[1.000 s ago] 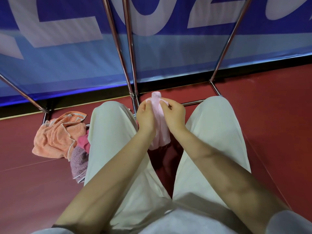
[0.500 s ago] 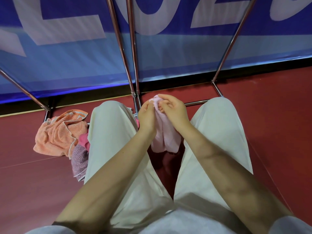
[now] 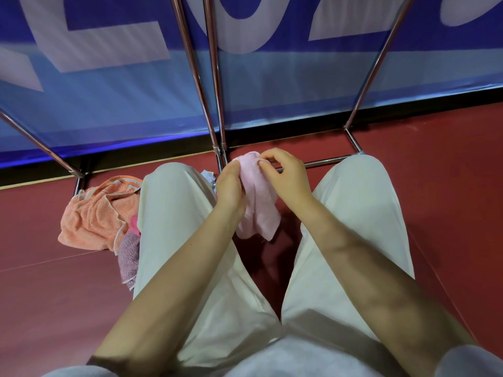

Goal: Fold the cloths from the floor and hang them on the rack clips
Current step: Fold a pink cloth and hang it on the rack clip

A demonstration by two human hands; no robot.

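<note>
A small pale pink cloth (image 3: 257,202) hangs between my knees, bunched at its top. My left hand (image 3: 230,186) grips its left side, and my right hand (image 3: 285,172) pinches the top edge with curled fingers. On the red floor to my left lies an orange towel (image 3: 95,213), with a mauve cloth (image 3: 129,251) and a bit of bright pink cloth (image 3: 134,223) tucked against my left leg. A pale blue cloth (image 3: 208,176) peeks out behind my left knee. The rack's metal legs (image 3: 215,110) rise just beyond my hands; no clips are in view.
My legs in cream trousers (image 3: 174,227) are spread on the red floor (image 3: 435,200). A low rack bar (image 3: 324,161) runs along the floor behind my right knee. A blue and white banner (image 3: 109,91) closes off the back.
The pink cloth has spread wider at its lower end and shifted slightly right. My right hand's fingers have moved over its top edge; my left hand keeps its hold.
</note>
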